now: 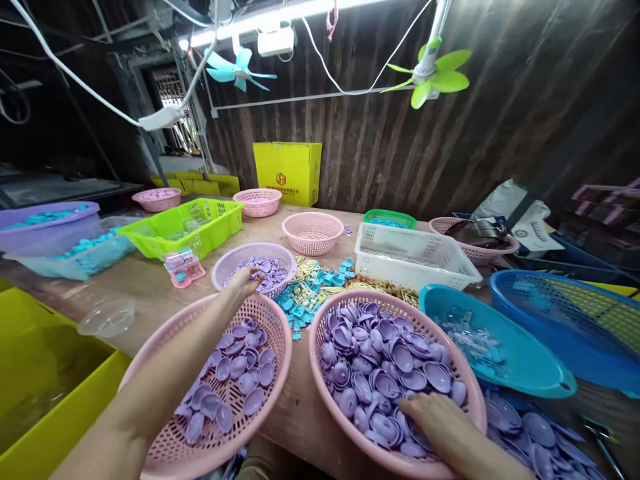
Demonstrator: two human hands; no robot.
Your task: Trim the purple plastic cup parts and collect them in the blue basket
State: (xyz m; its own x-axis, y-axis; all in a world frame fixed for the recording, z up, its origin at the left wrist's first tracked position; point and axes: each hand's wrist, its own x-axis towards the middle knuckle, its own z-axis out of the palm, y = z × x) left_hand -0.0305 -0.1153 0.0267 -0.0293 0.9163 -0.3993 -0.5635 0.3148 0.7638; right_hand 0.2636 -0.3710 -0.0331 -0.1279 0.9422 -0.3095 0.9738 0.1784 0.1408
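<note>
My left hand (246,280) reaches forward over the near-left pink basket (280,363) to the rim of a small lilac basket (227,261) of flat purple pieces (273,270); its fingers curl down and I cannot tell if they hold a piece. My right hand (440,419) rests palm down inside the near-right pink basket (316,360), fingers closed among several purple shell-shaped cups (380,353). The left pink basket holds fewer purple cups (240,373).
A heap of small blue and yellow parts (313,290) lies between the baskets. Behind stand a white crate (415,257), green crate (185,227), empty pink baskets (313,233), blue basins (505,347), and a yellow box (287,170). A yellow bin (45,400) is at left.
</note>
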